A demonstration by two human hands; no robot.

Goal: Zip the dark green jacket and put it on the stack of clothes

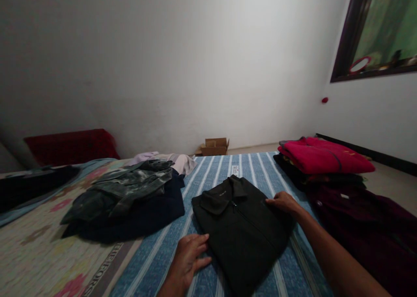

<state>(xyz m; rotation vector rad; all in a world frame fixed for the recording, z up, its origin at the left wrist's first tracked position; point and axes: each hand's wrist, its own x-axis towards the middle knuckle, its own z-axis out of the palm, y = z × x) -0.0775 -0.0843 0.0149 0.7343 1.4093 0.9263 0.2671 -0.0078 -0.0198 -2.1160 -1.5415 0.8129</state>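
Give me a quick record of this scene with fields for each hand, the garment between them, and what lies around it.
left hand: flat, at the near left edge of the black jacket
right hand: resting on its right edge
jacket: folded, collar up, zip shut
surface: blue striped sheet
left of jacket: heap of dark clothes
right of jacket: folded red garment on a dark stack

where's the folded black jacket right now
In the head view the folded black jacket lies low and centre on the blue striped bedsheet, between the left hand and the right hand, both touching its edges.
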